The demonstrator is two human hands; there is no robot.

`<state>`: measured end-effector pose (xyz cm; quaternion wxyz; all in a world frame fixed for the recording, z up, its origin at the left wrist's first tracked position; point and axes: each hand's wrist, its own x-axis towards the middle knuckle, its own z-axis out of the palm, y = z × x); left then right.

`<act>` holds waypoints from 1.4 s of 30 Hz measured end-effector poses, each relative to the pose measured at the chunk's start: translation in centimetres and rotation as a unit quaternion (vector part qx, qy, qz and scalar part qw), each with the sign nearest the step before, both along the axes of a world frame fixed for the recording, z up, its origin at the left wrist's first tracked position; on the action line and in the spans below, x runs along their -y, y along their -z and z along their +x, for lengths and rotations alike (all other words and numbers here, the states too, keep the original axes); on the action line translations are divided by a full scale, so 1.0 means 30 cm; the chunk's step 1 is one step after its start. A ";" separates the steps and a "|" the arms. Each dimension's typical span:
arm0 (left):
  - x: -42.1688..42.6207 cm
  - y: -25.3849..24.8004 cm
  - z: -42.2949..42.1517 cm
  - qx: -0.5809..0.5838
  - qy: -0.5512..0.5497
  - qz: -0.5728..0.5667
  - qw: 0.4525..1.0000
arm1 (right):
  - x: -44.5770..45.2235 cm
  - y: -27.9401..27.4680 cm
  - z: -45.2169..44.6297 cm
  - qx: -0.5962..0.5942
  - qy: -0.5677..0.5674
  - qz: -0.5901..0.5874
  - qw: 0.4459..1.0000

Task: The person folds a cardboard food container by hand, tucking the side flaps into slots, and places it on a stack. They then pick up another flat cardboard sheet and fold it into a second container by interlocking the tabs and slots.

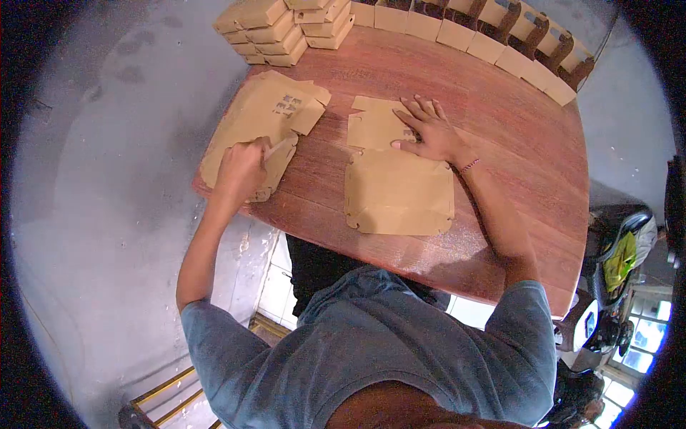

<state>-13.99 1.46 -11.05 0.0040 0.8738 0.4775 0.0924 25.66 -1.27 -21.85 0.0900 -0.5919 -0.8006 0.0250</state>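
Observation:
A flat die-cut cardboard sheet (400, 189) lies unfolded on the wooden table. My right hand (432, 134) rests palm down on its upper part, fingers spread, partly covering dark printed letters. To the left lies more flat cardboard (246, 114), printed with dark letters, near the table's left edge. Over the lower part of that cardboard is my left hand (244, 166), its fingers curled closed. A pale, narrow thing sticks out beside the left thumb; whether it is a tool or a cardboard flap cannot be made out.
Folded cardboard boxes (268, 32) are stacked at the table's back left corner. A row of open cardboard boxes (493, 46) lines the back right edge of the wooden table (529, 171). A wall stands to the left; a bag (629, 247) is beyond the right edge.

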 end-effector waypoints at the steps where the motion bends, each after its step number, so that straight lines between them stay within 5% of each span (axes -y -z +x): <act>1: 0.004 -0.003 -0.001 -0.012 -0.008 -0.017 1.000 | -0.001 0.002 0.001 -0.001 -0.001 0.003 1.000; 12: 0.043 0.035 -0.013 0.019 0.049 0.011 0.999 | 0.001 -0.004 -0.003 -0.002 -0.003 0.009 1.000; 23: -0.018 0.102 -0.066 0.061 -0.005 -0.134 0.989 | -0.005 0.003 -0.002 0.005 -0.003 0.004 1.000; 30: 0.018 0.097 -0.061 0.051 -0.032 -0.111 0.992 | -0.002 -0.009 -0.006 0.007 -0.001 -0.005 1.000; 32: 0.049 0.084 -0.047 0.010 -0.013 -0.004 1.000 | -0.002 -0.011 -0.009 0.013 0.001 0.000 1.000; 42: 0.020 0.117 -0.074 -0.001 0.010 -0.020 1.000 | -0.003 0.003 -0.004 0.015 0.004 0.007 1.000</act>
